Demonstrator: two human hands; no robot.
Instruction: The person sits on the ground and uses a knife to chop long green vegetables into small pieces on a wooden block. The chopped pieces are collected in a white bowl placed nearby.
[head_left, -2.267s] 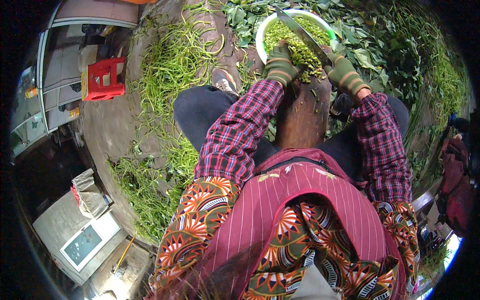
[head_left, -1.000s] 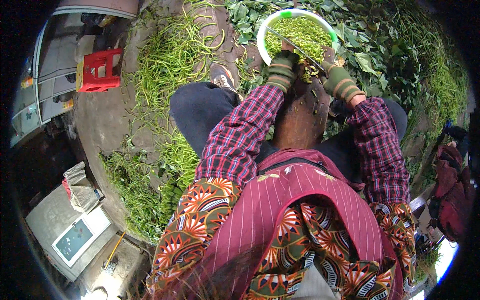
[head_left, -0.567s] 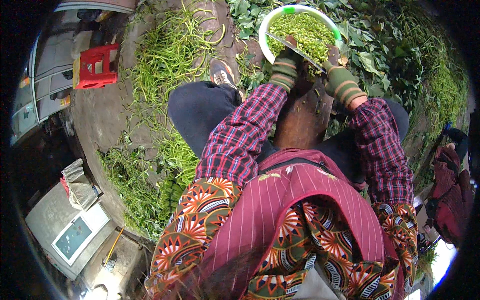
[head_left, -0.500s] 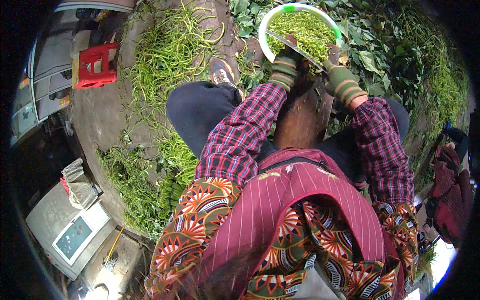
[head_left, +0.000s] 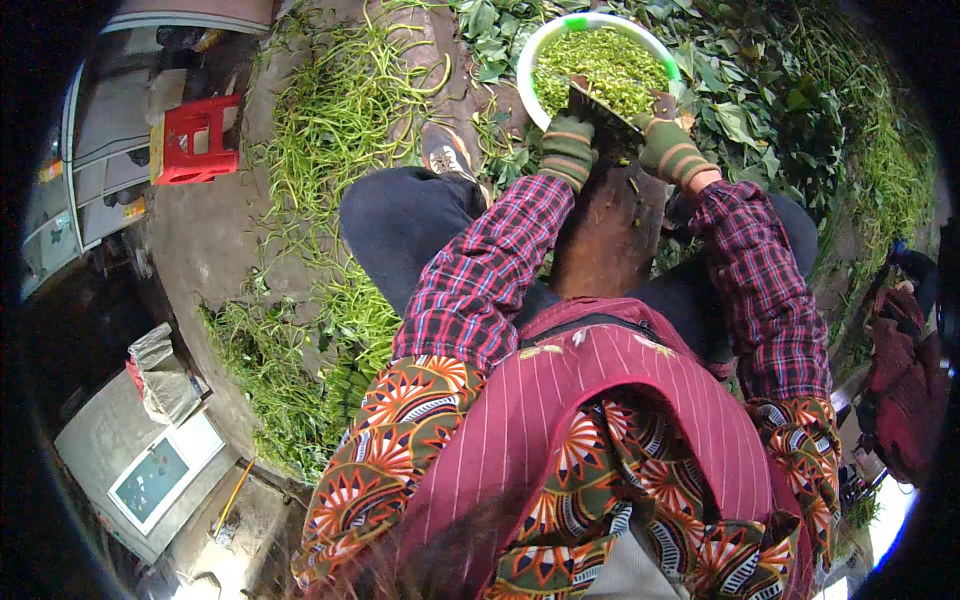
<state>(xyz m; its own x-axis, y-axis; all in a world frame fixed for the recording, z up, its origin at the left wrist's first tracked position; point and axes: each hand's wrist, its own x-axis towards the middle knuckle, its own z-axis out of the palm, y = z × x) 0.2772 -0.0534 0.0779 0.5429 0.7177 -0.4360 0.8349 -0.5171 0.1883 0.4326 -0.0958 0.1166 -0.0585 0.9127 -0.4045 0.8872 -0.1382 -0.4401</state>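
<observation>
A broad-bladed knife (head_left: 606, 108) lies slantwise over the far end of a brown wooden board (head_left: 605, 235). My right hand (head_left: 670, 148), in a green striped glove, is closed round the knife's handle end. My left hand (head_left: 568, 150), gloved alike, is at the board's left side by the blade; its fingertips are dark and hidden, so their grip is unclear. Just beyond both hands stands a white basin (head_left: 528, 82) with green patches on its rim. Chopped green bean pieces (head_left: 600, 62) fill it. A few green bits (head_left: 633, 186) lie on the board.
Long green beans (head_left: 335, 130) are spread on the ground at the left, with another pile (head_left: 355, 315) nearer. Leafy vines (head_left: 735, 120) cover the ground at the right. A red plastic stool (head_left: 200, 140) stands far left. My bent knees (head_left: 400, 225) flank the board.
The knife has swung and moved lower over the board, with less of its blade showing above the basin. My left hand has drawn slightly back toward me; the right has shifted slightly left.
</observation>
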